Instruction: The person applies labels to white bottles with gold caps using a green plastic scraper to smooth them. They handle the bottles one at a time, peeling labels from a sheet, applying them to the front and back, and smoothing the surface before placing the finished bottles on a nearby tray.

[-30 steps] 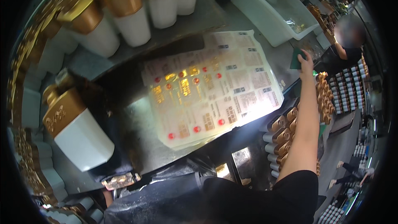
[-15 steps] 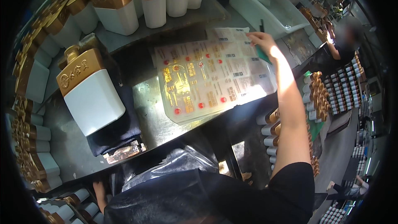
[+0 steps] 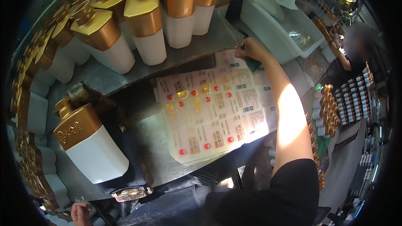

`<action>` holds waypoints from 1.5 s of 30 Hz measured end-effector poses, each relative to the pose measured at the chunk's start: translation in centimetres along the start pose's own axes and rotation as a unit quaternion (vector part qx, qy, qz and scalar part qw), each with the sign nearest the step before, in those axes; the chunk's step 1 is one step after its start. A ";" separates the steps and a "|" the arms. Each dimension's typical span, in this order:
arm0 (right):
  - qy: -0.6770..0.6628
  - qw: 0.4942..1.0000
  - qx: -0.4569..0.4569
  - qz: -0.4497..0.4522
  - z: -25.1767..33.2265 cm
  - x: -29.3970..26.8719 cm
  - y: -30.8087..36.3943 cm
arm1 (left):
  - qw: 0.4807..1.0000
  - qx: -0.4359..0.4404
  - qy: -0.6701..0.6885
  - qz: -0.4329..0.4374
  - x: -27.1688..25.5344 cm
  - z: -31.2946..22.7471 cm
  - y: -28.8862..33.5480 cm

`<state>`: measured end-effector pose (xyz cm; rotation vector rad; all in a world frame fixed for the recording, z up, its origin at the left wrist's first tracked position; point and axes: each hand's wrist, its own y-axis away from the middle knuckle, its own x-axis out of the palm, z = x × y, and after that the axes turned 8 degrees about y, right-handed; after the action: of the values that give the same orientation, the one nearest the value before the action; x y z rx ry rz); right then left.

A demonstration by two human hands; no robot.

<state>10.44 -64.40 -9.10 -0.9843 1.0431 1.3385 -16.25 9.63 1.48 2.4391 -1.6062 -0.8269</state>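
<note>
My right hand (image 3: 253,50) is at the far right corner of a stack of clear decal sheets (image 3: 209,119), by the metal shelf's edge. Its fingers are bent together; whatever they hold is hidden. A dark green piece (image 3: 253,64) shows just under it. The sheets carry gold lettering, red round marks and small dark print. My left hand (image 3: 80,214) is low at the left, fingers curled, with something greyish beside the fingertips. Above it, a white bottle with a gold shoulder and neck (image 3: 98,148) lies tilted on a folded dark cloth (image 3: 130,180).
Several white-and-gold bottles (image 3: 144,42) stand on the raised metal shelf (image 3: 188,48) and along the left. A brush (image 3: 81,92) lies beside the bottle's neck. A white plastic tub (image 3: 276,29) stands at the far right. Beyond are more bottles (image 3: 354,94) and another person (image 3: 356,54).
The view has shifted, so the bench sits lower in the picture. My right hand has moved left to the sheets' far corner beside the shelf. My left hand's curled fingers now show.
</note>
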 end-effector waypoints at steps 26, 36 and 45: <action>-0.214 0.974 -0.069 0.009 24.7 -10.3 16.9 | 0.821 0.452 -0.001 0.349 14.0 -12.4 -2.9; -0.301 0.911 -0.280 0.019 40.7 -8.5 17.1 | 0.862 0.286 0.066 0.414 13.7 -10.9 1.2; -0.352 0.899 -0.258 -0.023 42.8 -3.2 19.1 | 0.864 0.346 0.171 0.323 12.0 -7.5 -0.8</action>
<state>-7.72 -23.81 5.91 -0.7748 0.1072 1.7850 -8.38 -2.02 2.99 1.9122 -2.6061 0.3325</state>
